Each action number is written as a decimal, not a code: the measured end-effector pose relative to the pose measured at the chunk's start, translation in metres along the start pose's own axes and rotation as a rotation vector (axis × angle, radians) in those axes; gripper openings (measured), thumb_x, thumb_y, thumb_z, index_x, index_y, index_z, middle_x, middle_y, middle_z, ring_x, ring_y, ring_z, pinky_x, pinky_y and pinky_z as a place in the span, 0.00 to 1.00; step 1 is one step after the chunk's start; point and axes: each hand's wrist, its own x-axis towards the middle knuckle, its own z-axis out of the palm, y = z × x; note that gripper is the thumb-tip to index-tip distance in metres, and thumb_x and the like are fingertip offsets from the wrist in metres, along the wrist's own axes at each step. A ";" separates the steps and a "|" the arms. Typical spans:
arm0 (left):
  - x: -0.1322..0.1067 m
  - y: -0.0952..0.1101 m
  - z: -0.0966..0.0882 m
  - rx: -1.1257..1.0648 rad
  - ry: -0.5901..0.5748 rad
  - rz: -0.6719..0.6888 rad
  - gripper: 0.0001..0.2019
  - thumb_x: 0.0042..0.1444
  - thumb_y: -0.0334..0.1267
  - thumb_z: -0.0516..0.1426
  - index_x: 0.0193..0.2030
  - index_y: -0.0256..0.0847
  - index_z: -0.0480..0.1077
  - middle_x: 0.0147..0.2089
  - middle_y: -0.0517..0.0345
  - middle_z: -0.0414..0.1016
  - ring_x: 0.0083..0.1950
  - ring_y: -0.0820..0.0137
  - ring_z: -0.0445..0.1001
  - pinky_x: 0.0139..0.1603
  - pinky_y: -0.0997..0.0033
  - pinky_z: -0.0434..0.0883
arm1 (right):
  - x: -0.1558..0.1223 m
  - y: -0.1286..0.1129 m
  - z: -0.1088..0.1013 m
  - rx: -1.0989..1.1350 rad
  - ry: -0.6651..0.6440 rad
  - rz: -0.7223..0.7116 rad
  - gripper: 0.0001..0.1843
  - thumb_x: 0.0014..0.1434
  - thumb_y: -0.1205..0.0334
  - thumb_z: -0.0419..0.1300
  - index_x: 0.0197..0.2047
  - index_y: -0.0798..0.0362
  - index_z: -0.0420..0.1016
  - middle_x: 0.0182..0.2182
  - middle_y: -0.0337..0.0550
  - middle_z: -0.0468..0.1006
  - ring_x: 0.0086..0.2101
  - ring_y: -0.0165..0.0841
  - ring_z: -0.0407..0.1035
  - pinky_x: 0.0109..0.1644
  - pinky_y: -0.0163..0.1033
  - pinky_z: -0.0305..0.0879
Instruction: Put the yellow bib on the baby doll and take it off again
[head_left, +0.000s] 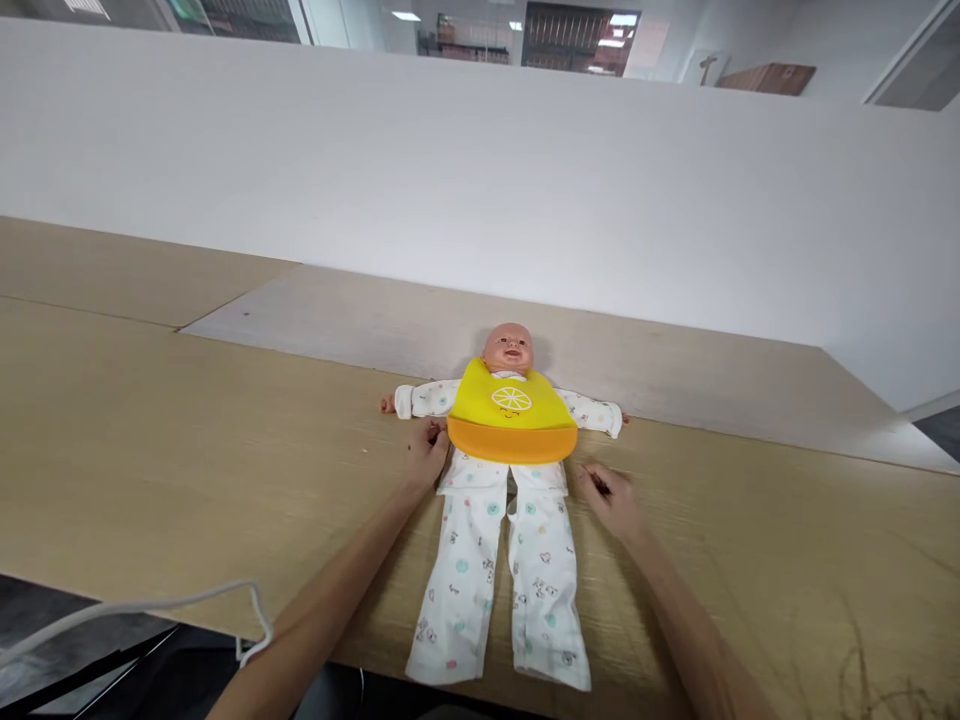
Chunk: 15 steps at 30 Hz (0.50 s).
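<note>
A baby doll (508, 350) lies on its back on a light wood table (187, 450), arms spread, wearing white patterned pyjamas (472, 570). Over its chest sits a yellow bib (510, 405) with an orange pocket along the lower edge. My left hand (427, 452) is curled at the doll's side, fingertips against or just under the bib's lower corner. My right hand (609, 500) rests on the table beside the doll's hip, fingers bunched, a little apart from the bib. Neither hand visibly holds anything.
A pale grey panel (465, 335) lies on the table behind the doll, and a tall white partition (465, 180) rises beyond it. A white cable (150, 612) hangs at the lower left, past the table's front edge. Office shelving shows above the partition.
</note>
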 end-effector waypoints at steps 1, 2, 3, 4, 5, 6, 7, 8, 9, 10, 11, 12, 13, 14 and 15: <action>0.001 0.000 0.000 0.002 0.003 -0.003 0.02 0.50 0.34 0.52 0.32 0.41 0.64 0.30 0.61 0.71 0.32 0.71 0.70 0.35 0.72 0.66 | 0.001 0.005 0.004 0.008 0.042 0.022 0.21 0.62 0.51 0.51 0.24 0.56 0.67 0.16 0.35 0.61 0.20 0.23 0.53 0.27 0.30 0.53; 0.002 0.000 0.000 0.001 0.005 -0.015 0.02 0.50 0.34 0.52 0.32 0.41 0.64 0.30 0.60 0.71 0.32 0.71 0.70 0.35 0.72 0.67 | 0.002 0.009 0.007 0.022 0.079 0.055 0.21 0.61 0.50 0.51 0.23 0.56 0.66 0.16 0.35 0.61 0.20 0.23 0.53 0.27 0.31 0.52; 0.003 0.000 -0.001 -0.004 -0.002 -0.029 0.02 0.50 0.35 0.52 0.32 0.41 0.64 0.30 0.60 0.72 0.33 0.70 0.71 0.36 0.71 0.67 | 0.003 0.011 0.010 0.044 0.109 0.095 0.22 0.61 0.48 0.51 0.23 0.56 0.65 0.16 0.35 0.60 0.20 0.23 0.53 0.27 0.31 0.52; 0.003 0.001 -0.001 -0.012 -0.025 -0.041 0.02 0.49 0.35 0.52 0.31 0.41 0.64 0.30 0.59 0.73 0.33 0.69 0.72 0.36 0.70 0.68 | 0.003 0.012 0.012 0.072 0.141 0.138 0.23 0.60 0.47 0.51 0.22 0.56 0.64 0.17 0.35 0.58 0.20 0.23 0.52 0.27 0.31 0.51; 0.002 0.002 -0.002 -0.021 -0.065 -0.047 0.02 0.49 0.35 0.53 0.31 0.41 0.65 0.30 0.58 0.74 0.33 0.68 0.73 0.36 0.69 0.69 | 0.003 0.012 0.013 0.102 0.168 0.180 0.24 0.60 0.45 0.51 0.22 0.56 0.63 0.17 0.35 0.57 0.20 0.23 0.51 0.27 0.31 0.51; 0.002 0.003 -0.003 -0.024 -0.118 -0.046 0.03 0.48 0.36 0.53 0.30 0.42 0.65 0.30 0.57 0.75 0.34 0.67 0.73 0.37 0.68 0.70 | 0.003 0.012 0.014 0.130 0.184 0.214 0.25 0.59 0.44 0.50 0.22 0.55 0.62 0.17 0.34 0.55 0.21 0.23 0.51 0.26 0.31 0.50; 0.000 0.005 -0.004 -0.018 -0.172 -0.040 0.04 0.48 0.36 0.53 0.31 0.42 0.67 0.31 0.56 0.76 0.35 0.66 0.74 0.38 0.67 0.71 | 0.002 0.012 0.014 0.156 0.185 0.236 0.25 0.59 0.43 0.51 0.21 0.55 0.61 0.17 0.34 0.54 0.21 0.23 0.50 0.26 0.31 0.49; -0.001 0.006 -0.004 -0.001 -0.215 -0.030 0.05 0.47 0.36 0.53 0.31 0.42 0.68 0.32 0.55 0.77 0.37 0.65 0.75 0.39 0.67 0.71 | 0.000 0.011 0.015 0.178 0.174 0.246 0.25 0.58 0.43 0.51 0.21 0.55 0.59 0.18 0.34 0.53 0.21 0.23 0.50 0.26 0.32 0.49; -0.003 0.007 -0.005 0.021 -0.240 -0.020 0.06 0.47 0.37 0.53 0.33 0.42 0.69 0.33 0.55 0.78 0.37 0.64 0.75 0.40 0.66 0.72 | -0.001 0.011 0.016 0.193 0.153 0.246 0.25 0.59 0.43 0.51 0.21 0.55 0.59 0.18 0.35 0.53 0.21 0.23 0.50 0.27 0.32 0.49; -0.005 0.008 -0.005 0.042 -0.255 -0.013 0.07 0.47 0.37 0.53 0.33 0.43 0.69 0.34 0.54 0.79 0.38 0.63 0.76 0.40 0.66 0.72 | -0.003 0.011 0.017 0.201 0.125 0.239 0.24 0.59 0.44 0.51 0.21 0.55 0.59 0.18 0.35 0.54 0.22 0.23 0.50 0.27 0.32 0.49; -0.006 0.008 -0.005 0.060 -0.265 -0.006 0.07 0.48 0.38 0.53 0.34 0.43 0.69 0.34 0.54 0.79 0.39 0.62 0.76 0.41 0.65 0.72 | -0.004 0.011 0.017 0.204 0.092 0.228 0.24 0.59 0.45 0.51 0.22 0.55 0.59 0.19 0.35 0.55 0.22 0.24 0.51 0.27 0.32 0.50; -0.007 0.008 -0.006 0.075 -0.270 0.001 0.08 0.48 0.38 0.53 0.35 0.43 0.70 0.34 0.53 0.79 0.39 0.62 0.76 0.41 0.65 0.72 | -0.005 0.011 0.018 0.203 0.063 0.218 0.23 0.59 0.46 0.51 0.22 0.55 0.59 0.19 0.35 0.57 0.22 0.24 0.52 0.28 0.32 0.51; -0.008 0.007 -0.006 0.090 -0.280 0.011 0.09 0.49 0.38 0.52 0.36 0.42 0.70 0.35 0.53 0.79 0.40 0.62 0.77 0.42 0.64 0.72 | -0.006 0.012 0.019 0.198 0.036 0.212 0.22 0.60 0.46 0.51 0.23 0.55 0.60 0.19 0.36 0.58 0.23 0.24 0.53 0.28 0.32 0.51; -0.008 0.007 -0.006 0.121 -0.276 0.021 0.10 0.49 0.38 0.52 0.38 0.42 0.70 0.35 0.53 0.79 0.40 0.62 0.77 0.42 0.65 0.73 | -0.006 0.013 0.019 0.192 0.009 0.211 0.22 0.60 0.47 0.50 0.23 0.55 0.61 0.19 0.36 0.59 0.23 0.25 0.54 0.29 0.32 0.52; -0.008 0.006 -0.007 0.160 -0.268 0.033 0.11 0.50 0.39 0.52 0.38 0.42 0.71 0.34 0.54 0.79 0.40 0.62 0.77 0.42 0.65 0.73 | -0.007 0.014 0.020 0.185 -0.014 0.213 0.22 0.60 0.47 0.50 0.24 0.55 0.62 0.20 0.36 0.60 0.23 0.25 0.55 0.29 0.32 0.53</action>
